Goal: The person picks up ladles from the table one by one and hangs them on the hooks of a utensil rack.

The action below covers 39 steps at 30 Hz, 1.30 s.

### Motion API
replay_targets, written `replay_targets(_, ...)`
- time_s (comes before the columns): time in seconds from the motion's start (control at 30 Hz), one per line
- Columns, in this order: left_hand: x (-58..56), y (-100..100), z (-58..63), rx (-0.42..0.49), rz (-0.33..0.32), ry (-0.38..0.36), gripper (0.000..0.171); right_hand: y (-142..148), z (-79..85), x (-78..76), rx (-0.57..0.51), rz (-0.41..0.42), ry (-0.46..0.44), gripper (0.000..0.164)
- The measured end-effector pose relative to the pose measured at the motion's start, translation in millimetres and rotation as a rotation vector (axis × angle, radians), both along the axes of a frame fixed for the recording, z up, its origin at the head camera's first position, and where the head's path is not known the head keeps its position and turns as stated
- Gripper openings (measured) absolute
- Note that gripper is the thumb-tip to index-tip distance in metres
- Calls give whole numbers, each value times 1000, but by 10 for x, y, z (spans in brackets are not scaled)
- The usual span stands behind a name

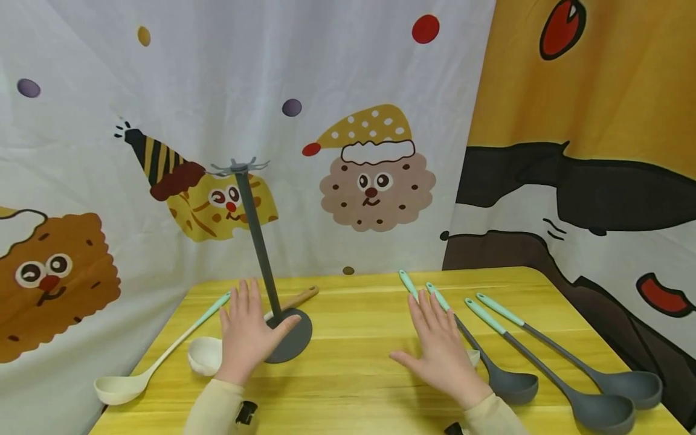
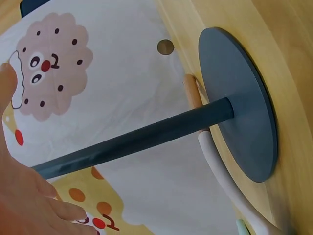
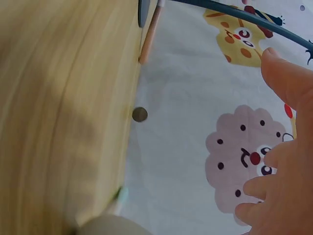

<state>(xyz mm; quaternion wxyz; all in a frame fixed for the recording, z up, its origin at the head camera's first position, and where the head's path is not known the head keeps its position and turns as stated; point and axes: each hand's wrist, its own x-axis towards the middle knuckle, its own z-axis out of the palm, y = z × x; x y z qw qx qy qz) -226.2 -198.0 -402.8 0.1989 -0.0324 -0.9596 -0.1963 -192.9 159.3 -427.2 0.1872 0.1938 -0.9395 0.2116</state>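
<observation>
My left hand [image 1: 247, 338] is raised over the table with its fingers spread, holding nothing. Right beside its thumb stands a dark grey utensil stand [image 1: 258, 241], upright on a round base, with hooks at the top. A ladle with a white bowl [image 1: 205, 355] and a wooden handle [image 1: 304, 296] lies behind the hand and the stand. My right hand [image 1: 440, 353] is likewise raised, fingers extended and thumb out to the side. It partly hides a mint-handled utensil [image 1: 409, 283] with a pale end. In the right wrist view the right hand [image 3: 288, 171] holds nothing.
A white ladle [image 1: 122, 389] with a mint handle lies at the table's left edge. Several grey ladles and spoons with mint handles lie on the right, including a grey ladle [image 1: 513, 386] nearest my right hand. A cartoon-printed curtain [image 1: 370, 72] hangs behind the wooden table [image 1: 348, 374].
</observation>
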Motion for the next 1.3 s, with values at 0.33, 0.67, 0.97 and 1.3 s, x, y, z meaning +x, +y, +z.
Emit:
replay_targets(0.33,-123,-47,21,49,4,82,119,-134,-75,-67,-74,1,-15,106)
replay_targets(0.67,-238,-47,97,199,-12,113,111,-288,-92,-136,-151,21,-11,107)
replay_targets(0.97,-323,8,156,316,-15,89,106,-438,-120,-177,-199,23,-57,106)
replay_targets(1.3,-425,61,150,450,-39,132,62,-587,-148,-208,-253,29,-80,104)
